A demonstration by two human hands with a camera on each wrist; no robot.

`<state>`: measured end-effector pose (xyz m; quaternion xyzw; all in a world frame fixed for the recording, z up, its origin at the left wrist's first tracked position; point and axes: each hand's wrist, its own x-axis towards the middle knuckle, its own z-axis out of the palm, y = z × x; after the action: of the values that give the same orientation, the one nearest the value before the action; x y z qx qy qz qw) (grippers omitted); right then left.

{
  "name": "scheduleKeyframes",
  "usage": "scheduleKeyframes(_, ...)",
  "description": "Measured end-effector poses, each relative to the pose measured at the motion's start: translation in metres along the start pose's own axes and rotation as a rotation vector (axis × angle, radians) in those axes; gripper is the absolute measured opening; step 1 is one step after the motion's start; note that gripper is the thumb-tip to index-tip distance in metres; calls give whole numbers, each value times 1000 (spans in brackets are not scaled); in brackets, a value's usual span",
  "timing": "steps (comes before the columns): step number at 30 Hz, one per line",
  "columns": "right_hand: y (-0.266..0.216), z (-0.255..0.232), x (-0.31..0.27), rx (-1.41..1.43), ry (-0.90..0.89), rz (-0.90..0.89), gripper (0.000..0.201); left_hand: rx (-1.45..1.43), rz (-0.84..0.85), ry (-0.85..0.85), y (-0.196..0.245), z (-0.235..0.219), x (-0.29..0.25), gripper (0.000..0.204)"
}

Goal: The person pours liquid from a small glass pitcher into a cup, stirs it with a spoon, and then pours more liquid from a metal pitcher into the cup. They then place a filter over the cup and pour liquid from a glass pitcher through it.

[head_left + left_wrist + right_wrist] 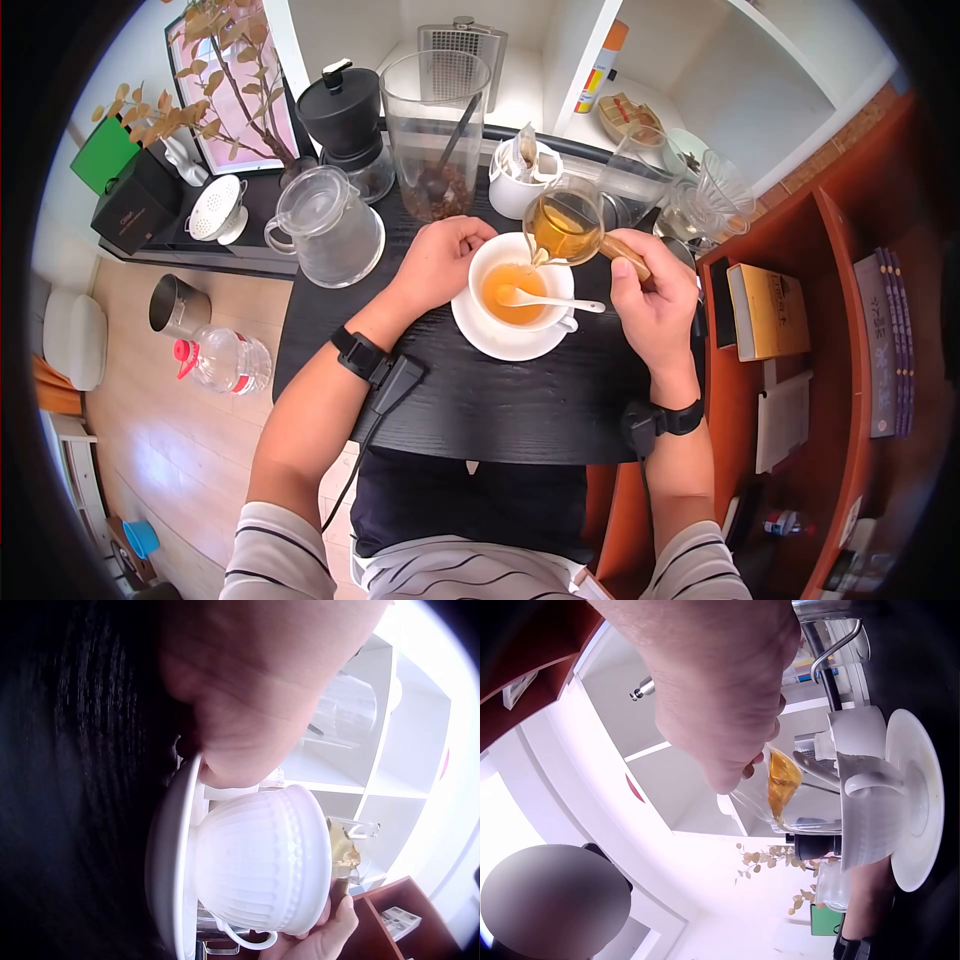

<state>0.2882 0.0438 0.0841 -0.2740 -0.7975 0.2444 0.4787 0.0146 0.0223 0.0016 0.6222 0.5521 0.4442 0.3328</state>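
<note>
Apparently mid-pour: right hand curled round glass pitcher's handle, tilted above cup on saucer; left hand bent at saucer rim, grip unclear. Next: level pitcher before cup overfills.

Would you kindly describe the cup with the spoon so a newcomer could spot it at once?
On the black table, find the saucer between the left hand and right hand. The cup stands on it. Amber liquid and a white spoon show inside, whereas the rear cup has a bag at its rim.
</note>
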Motion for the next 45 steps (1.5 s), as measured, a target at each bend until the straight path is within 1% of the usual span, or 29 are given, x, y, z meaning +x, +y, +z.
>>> scheduleKeyframes(3,4,-5,2,-23,10,-39,20,-13,1,8,0,1,-1,19)
scheduleKeyframes(8,8,-17,5,-50,31,-44,20,-1,8,10,1,0,0,19)
scheduleKeyframes(11,8,-18,5,-44,40,-10,21,-2,6,8,0,1,0,19)
scheduleKeyframes(13,8,-14,4,-33,58,45,22,-2,4,5,0,1,0,19)
scheduleKeyframes(17,5,-4,1,-42,44,91,24,-11,2,9,1,1,0,18)
scheduleKeyframes(23,-6,11,0,-87,-41,-24,26,-7,7,21,1,1,0,17)
scheduleKeyframes(27,-16,10,1,-65,-81,-8,24,-29,-18,23,2,2,-1,17)
scheduleKeyframes(32,-17,-4,4,-104,-138,-27,22,-30,1,12,0,1,0,18)
scheduleKeyframes(39,-6,-22,8,-190,-91,-44,23,-17,-6,15,-2,1,0,20)
scheduleKeyframes(41,-1,-22,7,-216,-51,-42,23,-4,-4,15,-2,1,0,20)
scheduleKeyframes(45,-5,-19,9,-244,-51,-38,23,-15,-17,13,1,1,-1,19)
